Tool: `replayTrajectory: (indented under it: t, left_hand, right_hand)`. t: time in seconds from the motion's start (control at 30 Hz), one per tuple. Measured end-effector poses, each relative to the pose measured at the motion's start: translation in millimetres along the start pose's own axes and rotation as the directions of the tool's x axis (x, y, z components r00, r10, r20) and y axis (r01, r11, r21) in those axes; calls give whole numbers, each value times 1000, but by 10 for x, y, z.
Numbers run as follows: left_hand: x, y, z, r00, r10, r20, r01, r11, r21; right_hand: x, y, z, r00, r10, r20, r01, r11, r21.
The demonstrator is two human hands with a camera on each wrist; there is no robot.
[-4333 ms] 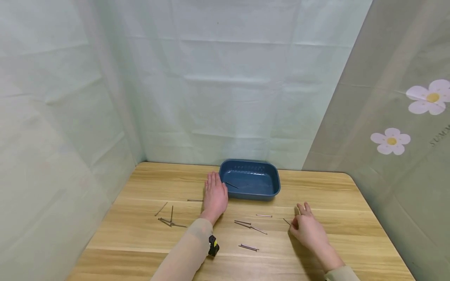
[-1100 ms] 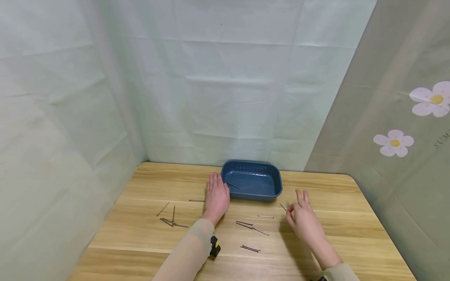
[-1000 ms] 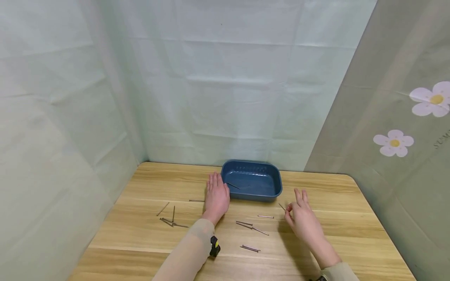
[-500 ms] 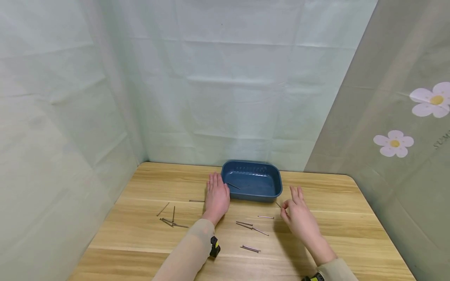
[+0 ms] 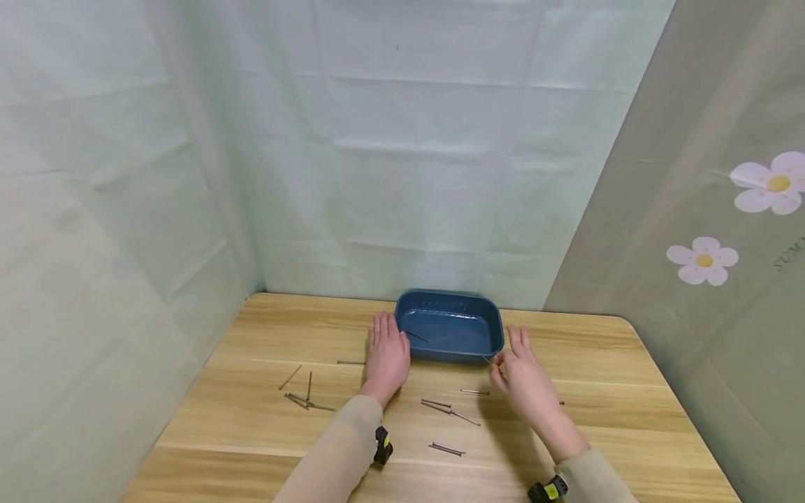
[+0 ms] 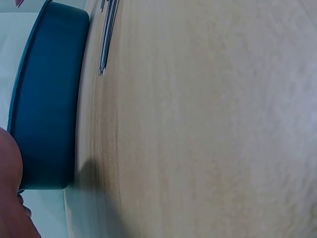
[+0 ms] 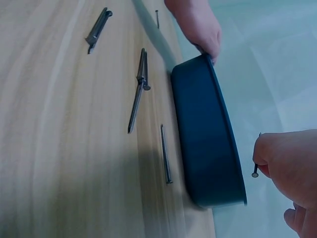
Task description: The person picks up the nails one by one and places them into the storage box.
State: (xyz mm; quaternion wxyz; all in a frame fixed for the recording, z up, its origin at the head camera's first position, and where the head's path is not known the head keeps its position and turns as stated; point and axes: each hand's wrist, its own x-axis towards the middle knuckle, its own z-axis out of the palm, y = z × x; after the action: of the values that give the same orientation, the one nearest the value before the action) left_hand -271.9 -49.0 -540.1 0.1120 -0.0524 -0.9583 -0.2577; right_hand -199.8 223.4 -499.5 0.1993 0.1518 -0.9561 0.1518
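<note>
A dark blue tray (image 5: 453, 355) stands at the back middle of the wooden table, with one nail (image 5: 416, 336) lying inside. My left hand (image 5: 385, 344) lies flat on the table against the tray's left wall, fingers straight. My right hand (image 5: 498, 365) hovers at the tray's front right corner and pinches a thin nail (image 5: 487, 360) between thumb and forefinger. In the right wrist view the pinched nail (image 7: 256, 156) hangs just past the tray (image 7: 205, 144) rim, and my left hand (image 7: 195, 22) touches the far corner. The left wrist view shows the tray wall (image 6: 44, 104).
Loose nails lie on the table: a pair (image 5: 449, 411) and another pair (image 5: 446, 448) in front, one (image 5: 474, 392) near the tray, a cluster (image 5: 305, 399) at the left, one (image 5: 349, 362) beside my left hand. Cloth walls close in the back and sides.
My right hand has lifted the nail off the table and carried it left and away from me, up to the tray's front right corner. The left hand has stayed put.
</note>
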Motion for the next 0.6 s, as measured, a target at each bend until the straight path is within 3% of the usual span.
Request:
replayTrajectory:
  t: [0.6]
  left_hand:
    - [1,-12,7,1000,5,-6,-5,1000,6]
  right_hand:
    - [215,-162,147,1000,-29,0,29,1000,4]
